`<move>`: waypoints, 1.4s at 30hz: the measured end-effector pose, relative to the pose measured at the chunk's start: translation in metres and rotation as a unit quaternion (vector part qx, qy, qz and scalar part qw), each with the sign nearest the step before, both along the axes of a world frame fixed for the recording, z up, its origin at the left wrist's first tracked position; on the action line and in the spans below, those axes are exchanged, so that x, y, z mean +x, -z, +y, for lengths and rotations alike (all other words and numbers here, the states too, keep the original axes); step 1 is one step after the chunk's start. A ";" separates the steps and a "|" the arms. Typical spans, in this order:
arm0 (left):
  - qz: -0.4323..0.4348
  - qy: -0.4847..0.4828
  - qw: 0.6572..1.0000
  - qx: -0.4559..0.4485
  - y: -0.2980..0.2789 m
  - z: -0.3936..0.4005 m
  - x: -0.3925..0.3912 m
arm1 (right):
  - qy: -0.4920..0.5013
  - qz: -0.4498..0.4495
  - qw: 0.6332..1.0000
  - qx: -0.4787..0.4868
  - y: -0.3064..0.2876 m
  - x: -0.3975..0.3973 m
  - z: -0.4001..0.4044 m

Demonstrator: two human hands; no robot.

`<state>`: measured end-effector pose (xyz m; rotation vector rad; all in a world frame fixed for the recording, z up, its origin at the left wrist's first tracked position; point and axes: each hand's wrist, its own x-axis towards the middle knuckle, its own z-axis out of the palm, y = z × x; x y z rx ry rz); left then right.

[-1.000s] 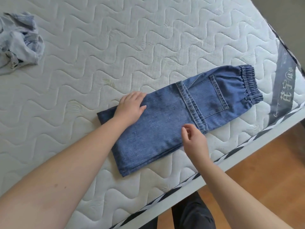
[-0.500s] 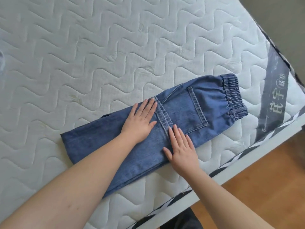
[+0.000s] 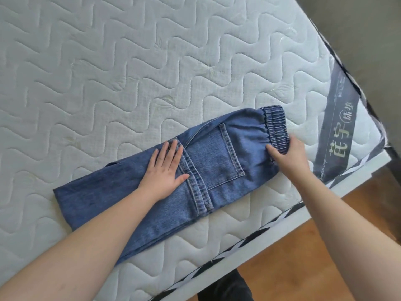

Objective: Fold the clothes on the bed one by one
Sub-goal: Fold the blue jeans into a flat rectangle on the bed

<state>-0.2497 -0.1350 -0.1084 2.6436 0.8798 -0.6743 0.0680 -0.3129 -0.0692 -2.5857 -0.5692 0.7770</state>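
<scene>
Floor [image 3: 325, 257]: wood boards, nearest me, lower right; my dark trouser leg [image 3: 225, 287] shows at the bottom edge.
Bed edge [image 3: 271, 242]: white frame w/ black-and-white striped trim, runs diagonally btwn floor and mattress.
Jeans [image 3: 212, 161]: blue denim, folded lengthwise into a long strip, flat on the mattress near the bed edge; hem end at left, elastic waistband at right, back pocket facing up.
L hand [image 3: 165, 170]: my fingers straight, palm flat, pressing mid-jeans just left of the doubled seam.
R hand [image 3: 288, 155]: thumb on top of the denim by the waistband; other fingers blurred, so can't tell if I'm gripping or just touching.
In the way: my L forearm covers part of the leg section.
Mattress [image 3: 130, 72]: white, wavy quilting, stretches beyond the jeans.
Label [image 3: 338, 131]: dark band w/ printed characters, far right corner.
Wall [image 3: 358, 29]: grey, top right, farthest.
</scene>
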 end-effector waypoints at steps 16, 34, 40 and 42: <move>0.034 0.000 0.999 0.005 0.013 0.001 0.004 | -0.086 0.068 0.991 0.079 -0.103 -0.040 0.011; -0.327 -0.557 0.738 -0.196 -0.067 0.030 -0.179 | -0.236 -0.115 0.965 0.002 -0.150 -0.323 0.070; -0.327 -0.632 0.612 -0.344 -0.075 0.006 -0.223 | -0.294 -0.154 0.943 -0.039 -0.098 -0.393 0.090; -0.320 -0.650 0.581 -0.371 -0.073 0.000 -0.229 | -0.295 -0.145 0.944 -0.042 -0.083 -0.410 0.095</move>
